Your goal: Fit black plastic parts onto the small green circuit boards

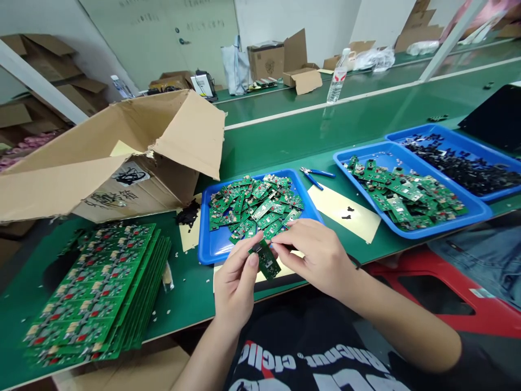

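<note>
My left hand [235,282] and my right hand [315,254] meet at the table's near edge, both pinched on one small green circuit board [266,260]. The board is tilted, with a dark part at its top end under my fingertips. Just behind my hands stands a blue tray [211,244] heaped with several small green boards [254,206]. A pale yellow sheet [285,269] lies under my hands.
A stack of large green board panels [101,288] lies at the left. An open cardboard box [118,152] stands behind it. Blue-handled cutters [315,175] lie by a yellow sheet [345,209]. Two more blue trays [411,190] [459,160] sit at the right. A red stool [431,293] stands below.
</note>
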Demonstrator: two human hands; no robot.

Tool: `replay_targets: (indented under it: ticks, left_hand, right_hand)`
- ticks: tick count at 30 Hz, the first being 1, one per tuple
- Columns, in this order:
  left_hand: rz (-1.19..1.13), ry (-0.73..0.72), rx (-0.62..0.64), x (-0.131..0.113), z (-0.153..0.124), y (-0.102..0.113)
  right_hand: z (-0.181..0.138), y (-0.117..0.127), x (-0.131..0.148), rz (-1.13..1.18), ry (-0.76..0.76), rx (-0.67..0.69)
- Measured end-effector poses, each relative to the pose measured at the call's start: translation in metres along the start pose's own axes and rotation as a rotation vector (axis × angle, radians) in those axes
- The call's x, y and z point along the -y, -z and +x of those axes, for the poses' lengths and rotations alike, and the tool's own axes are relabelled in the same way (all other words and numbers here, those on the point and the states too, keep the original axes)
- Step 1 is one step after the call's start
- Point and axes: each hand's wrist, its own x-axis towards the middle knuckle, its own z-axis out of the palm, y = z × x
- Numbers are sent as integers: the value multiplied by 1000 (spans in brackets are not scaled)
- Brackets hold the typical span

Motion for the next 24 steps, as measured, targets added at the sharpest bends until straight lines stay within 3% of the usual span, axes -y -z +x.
replay_targets:
  ticks: [3, 9, 13, 24]
  left_hand:
    - [-3, 13, 12, 2, 2, 1]
    - [-58, 170, 101, 2, 4, 1]
    - [-42, 127, 151, -6, 7, -3]
    - [252, 92, 567, -22, 23, 7]
  right_hand:
    - [0, -1, 0, -65, 40, -20]
    - [1, 1, 1, -196, 116, -27]
    - [2, 3, -3, -246, 163, -30]
    - [0, 3, -16, -242, 283, 150]
